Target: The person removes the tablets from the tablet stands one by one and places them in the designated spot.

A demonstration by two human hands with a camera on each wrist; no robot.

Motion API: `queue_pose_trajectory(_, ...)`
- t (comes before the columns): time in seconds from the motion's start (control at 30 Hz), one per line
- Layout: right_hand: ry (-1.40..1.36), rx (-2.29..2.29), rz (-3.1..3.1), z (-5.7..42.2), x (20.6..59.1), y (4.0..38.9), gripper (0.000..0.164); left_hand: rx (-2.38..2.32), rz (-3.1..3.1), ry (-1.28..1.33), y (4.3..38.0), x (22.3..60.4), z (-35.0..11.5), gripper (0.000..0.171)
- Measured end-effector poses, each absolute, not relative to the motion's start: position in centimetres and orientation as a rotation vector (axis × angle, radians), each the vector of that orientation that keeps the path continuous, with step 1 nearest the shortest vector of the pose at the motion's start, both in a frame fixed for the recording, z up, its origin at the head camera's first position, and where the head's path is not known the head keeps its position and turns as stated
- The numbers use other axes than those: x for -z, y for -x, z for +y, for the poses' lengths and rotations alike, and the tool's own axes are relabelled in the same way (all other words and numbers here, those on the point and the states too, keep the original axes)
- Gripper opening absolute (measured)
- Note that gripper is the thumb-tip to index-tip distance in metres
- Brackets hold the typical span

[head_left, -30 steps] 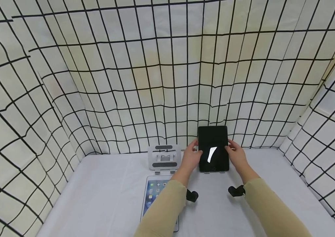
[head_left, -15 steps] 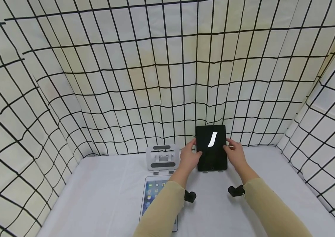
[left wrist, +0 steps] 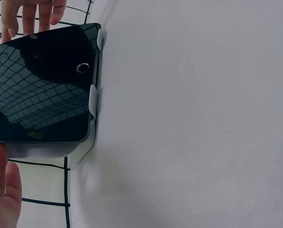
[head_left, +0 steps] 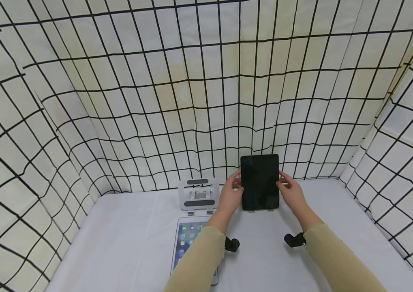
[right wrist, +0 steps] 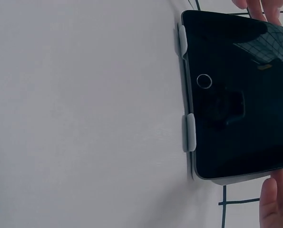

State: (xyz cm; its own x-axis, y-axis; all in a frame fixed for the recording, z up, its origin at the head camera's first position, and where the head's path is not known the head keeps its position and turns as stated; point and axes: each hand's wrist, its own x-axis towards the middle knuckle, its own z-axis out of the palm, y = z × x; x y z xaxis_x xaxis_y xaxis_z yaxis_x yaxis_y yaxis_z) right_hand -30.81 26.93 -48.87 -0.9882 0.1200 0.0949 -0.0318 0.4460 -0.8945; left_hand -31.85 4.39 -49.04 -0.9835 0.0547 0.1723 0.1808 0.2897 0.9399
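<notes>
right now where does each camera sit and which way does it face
Head: above and behind, facing forward and down at the table; both sleeves and hands flank the black tablet on its stand.
Left wrist: low by the left hand, facing the tablet's bottom edge; fingers show.
Right wrist: same from the right hand.
Both wrist views share the tablet's home button.

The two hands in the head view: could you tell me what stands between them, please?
The dark tablet stands upright between the left hand and the right hand, its lower edge in a white stand's lips. Fingers sit at both side edges.
</notes>
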Motion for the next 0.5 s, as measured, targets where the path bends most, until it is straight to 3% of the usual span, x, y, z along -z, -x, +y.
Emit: queue_pose_trajectory(0.5,0.022,-1.637,-2.496,27.1,50.0,31.3,0.060,1.612,-2.564,0.192,32.3,50.2,4.5,0.067)
